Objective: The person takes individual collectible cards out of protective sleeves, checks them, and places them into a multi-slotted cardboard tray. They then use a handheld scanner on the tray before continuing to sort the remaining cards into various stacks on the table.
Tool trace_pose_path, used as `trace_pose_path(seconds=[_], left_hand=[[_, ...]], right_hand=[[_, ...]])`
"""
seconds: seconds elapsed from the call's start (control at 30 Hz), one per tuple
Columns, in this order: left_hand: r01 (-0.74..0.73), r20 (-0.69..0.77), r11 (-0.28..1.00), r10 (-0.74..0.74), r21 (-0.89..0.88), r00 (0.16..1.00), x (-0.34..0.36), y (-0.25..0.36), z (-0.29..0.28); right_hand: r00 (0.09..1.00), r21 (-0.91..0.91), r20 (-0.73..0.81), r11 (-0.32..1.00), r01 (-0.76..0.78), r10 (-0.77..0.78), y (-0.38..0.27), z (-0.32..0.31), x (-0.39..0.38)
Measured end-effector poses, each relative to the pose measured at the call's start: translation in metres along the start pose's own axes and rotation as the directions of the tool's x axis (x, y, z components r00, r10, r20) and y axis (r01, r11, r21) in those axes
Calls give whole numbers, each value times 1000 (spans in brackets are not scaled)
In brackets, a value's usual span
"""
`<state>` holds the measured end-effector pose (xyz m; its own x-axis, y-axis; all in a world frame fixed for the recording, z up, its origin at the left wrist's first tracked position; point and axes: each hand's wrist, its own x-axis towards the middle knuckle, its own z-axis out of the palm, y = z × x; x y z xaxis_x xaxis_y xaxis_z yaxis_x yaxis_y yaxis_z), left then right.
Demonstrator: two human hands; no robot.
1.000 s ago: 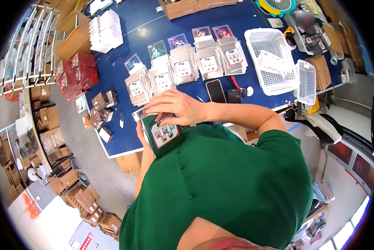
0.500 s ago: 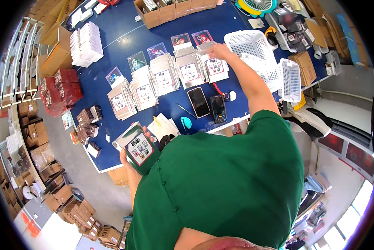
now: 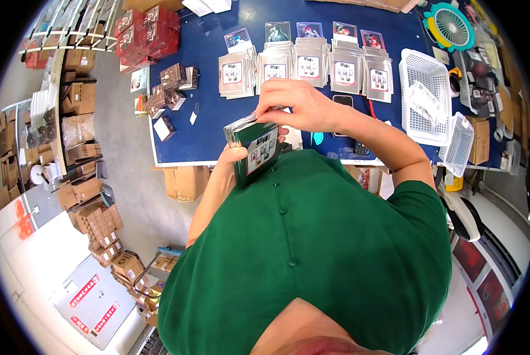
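**Card packs stacked up against my chest**

My left hand (image 3: pixel 232 158) grips the stack of sleeved card packs (image 3: pixel 254 147) from below, held above the blue worktop (image 3: pixel 208 127) edge. My right hand (image 3: pixel 297 106) curls over the stack's top, fingers pinching the topmost pack.

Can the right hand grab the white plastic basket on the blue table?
Probably not right now: the right hand is pinching the green stack of packets near the chest, while the white plastic basket sits apart, farther right.
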<state>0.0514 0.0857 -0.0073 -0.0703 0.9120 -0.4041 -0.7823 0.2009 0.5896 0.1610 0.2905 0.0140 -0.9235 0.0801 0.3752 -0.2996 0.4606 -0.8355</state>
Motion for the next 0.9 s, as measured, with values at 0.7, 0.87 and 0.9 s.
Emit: trace_pose_path(seconds=[0.7,0.87,0.9], left_hand=[[-208,323,973,165,103,932,-40,11,-38],[-224,362,972,183,76,914,-38,11,-38],[-219,371,973,179,69,911,-37,11,-38]], right_hand=[[929,94,249,948,-305,274,-74,43,26],[949,8,224,973,-231,223,-76,45,26],[956,-4,218,980,-201,197,-75,45,25]])
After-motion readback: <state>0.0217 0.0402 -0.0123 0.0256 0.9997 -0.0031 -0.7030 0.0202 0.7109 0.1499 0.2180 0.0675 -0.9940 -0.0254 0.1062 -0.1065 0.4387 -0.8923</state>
